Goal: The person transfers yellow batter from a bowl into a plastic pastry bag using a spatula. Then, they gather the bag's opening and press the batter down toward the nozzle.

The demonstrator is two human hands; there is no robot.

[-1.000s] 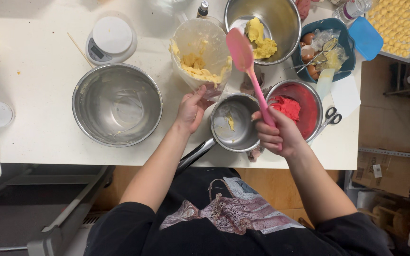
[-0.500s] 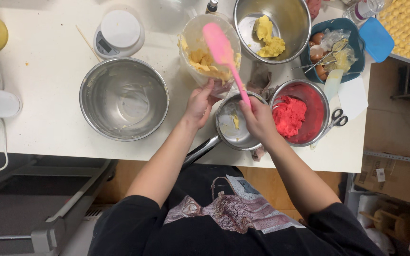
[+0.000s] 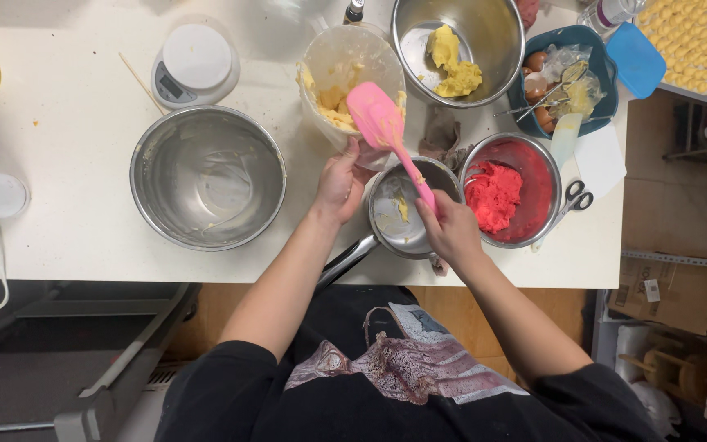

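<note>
**Spatula at the tub, saucepan between your hands**

Your right hand [image 3: 450, 231] is clenched around the handle of the pink spatula [image 3: 386, 135], low on the stem, just over the near right rim of the small saucepan [image 3: 403, 214]. The spatula slants up and to the left, and its broad blade lies against the mouth of the clear plastic tub [image 3: 352, 82], over the yellow dough [image 3: 330, 102] stuck to the tub's inner wall.

Your left hand [image 3: 339, 182] grasps the near wall of that tub, with the fingers wrapped on its side. The tub is tilted toward you, its opening facing up and to the near side. It sits at the far edge of the saucepan, touching or nearly so; you cannot tell which from here.

The saucepan lies between your two hands, its long handle pointing to the near left off the table's edge. A small smear of yellow dough shows on its floor.

To the left stands a large steel bowl [image 3: 206, 176], scraped nearly bare. Far left of the tub sits a white kitchen scale [image 3: 194, 64]. On the far side, a second steel bowl [image 3: 460, 41] holds lumps of yellow dough. Just right of the saucepan, a steel bowl of red dough [image 3: 507, 190] touches it or stands just beside it. Scissors [image 3: 573, 200] lie to the right of that bowl.
</note>
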